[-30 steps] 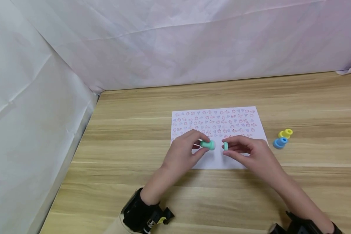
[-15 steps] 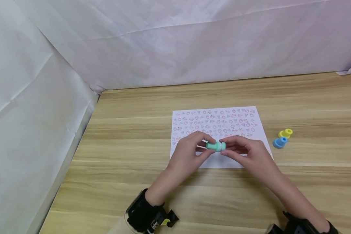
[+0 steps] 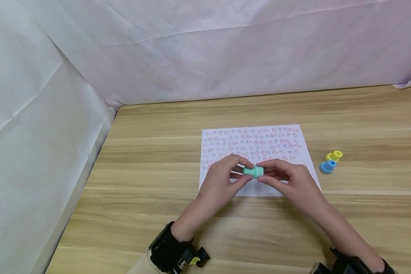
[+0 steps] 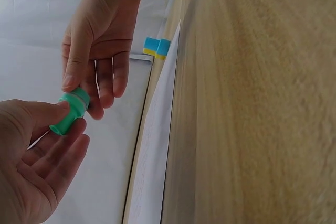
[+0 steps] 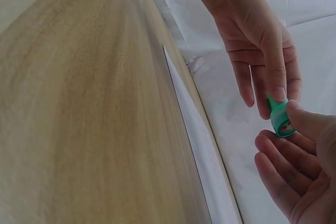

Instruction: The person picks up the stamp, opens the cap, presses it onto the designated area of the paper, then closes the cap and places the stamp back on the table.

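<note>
A small green toy stamp [image 3: 249, 171] is held level above the paper, its cap [image 3: 260, 172] pushed up against its wider end. My left hand [image 3: 220, 178] pinches the handle end between thumb and fingers. From the other side, the thumb and fingertips of my right hand [image 3: 295, 178] pinch the cap. Seen from the right wrist, a small picture [image 5: 286, 127] shows on the cap's end. Under both hands lies a white sheet of paper [image 3: 253, 191], its upper part covered with rows of small red and blue stamped prints.
To the right of the paper, a yellow stamp [image 3: 335, 156] and a blue stamp [image 3: 328, 166] stand side by side on the wooden table [image 3: 150, 171]. White cloth [image 3: 226, 57] hangs behind the table and along its left side.
The stamp and its cap were apart a second ago. My left hand has moved right, bringing the stamp against the cap, and the gap between them has closed.
</note>
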`<state>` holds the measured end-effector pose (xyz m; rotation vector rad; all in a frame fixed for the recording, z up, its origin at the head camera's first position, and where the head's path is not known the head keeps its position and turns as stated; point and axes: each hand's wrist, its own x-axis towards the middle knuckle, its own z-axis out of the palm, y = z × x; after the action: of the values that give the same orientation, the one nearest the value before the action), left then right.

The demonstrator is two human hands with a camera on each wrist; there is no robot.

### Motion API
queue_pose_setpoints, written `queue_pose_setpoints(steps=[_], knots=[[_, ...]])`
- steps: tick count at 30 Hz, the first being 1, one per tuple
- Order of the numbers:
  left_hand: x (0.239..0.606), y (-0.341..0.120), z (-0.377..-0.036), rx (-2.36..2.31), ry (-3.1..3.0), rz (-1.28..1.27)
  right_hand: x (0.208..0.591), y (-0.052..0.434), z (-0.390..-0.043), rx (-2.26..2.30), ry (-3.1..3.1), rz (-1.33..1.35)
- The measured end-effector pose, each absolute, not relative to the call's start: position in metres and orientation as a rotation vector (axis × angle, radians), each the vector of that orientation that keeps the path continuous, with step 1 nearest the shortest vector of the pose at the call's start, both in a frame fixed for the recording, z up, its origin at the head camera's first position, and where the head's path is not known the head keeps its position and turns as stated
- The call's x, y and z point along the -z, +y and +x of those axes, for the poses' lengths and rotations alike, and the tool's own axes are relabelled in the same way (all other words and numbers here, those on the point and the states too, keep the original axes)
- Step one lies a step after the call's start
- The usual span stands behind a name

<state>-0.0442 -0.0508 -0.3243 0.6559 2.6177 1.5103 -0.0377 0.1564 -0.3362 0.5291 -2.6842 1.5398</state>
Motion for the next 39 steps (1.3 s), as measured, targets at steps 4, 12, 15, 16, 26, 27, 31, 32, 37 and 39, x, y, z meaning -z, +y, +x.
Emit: queue_pose_setpoints(steps=[4,12,15,16,26,27,31,32,37,39], knots=[[0.3250,-0.0508,-0.0440,-1.524,2.608,0.654,0.3363,0.1558,-0.0374,-1.539,-2.683,0.528],[0.3255,-0.0509,-0.0435,-1.554,2.593,0.659,0.3353,0.1558,-0.0365,-1.529,-2.694,0.528],[0.3251,-0.0509,-0.0431,-1.562,2.593,0.663,0.3347,0.1559,-0.0360,-1.525,-2.701,0.530],[0.3253,-0.0509,-0.0431,-1.563,2.592,0.662,0.3346,0.1559,-0.0358,-1.524,-2.701,0.532],[0.3253,-0.0506,-0.0416,-1.568,2.577,0.649,0.3338,0.1551,-0.0337,-1.509,-2.674,0.561],[0.3253,-0.0506,-0.0415,-1.569,2.579,0.651,0.3337,0.1548,-0.0335,-1.505,-2.675,0.560],[0.3252,-0.0503,-0.0410,-1.568,2.589,0.656,0.3335,0.1540,-0.0325,-1.498,-2.680,0.556],[0.3251,-0.0502,-0.0409,-1.565,2.595,0.659,0.3336,0.1537,-0.0322,-1.498,-2.679,0.554],[0.3243,-0.0504,-0.0400,-1.547,2.618,0.654,0.3350,0.1517,-0.0316,-1.504,-2.652,0.565],[0.3238,-0.0510,-0.0396,-1.545,2.622,0.644,0.3358,0.1510,-0.0317,-1.511,-2.640,0.568]])
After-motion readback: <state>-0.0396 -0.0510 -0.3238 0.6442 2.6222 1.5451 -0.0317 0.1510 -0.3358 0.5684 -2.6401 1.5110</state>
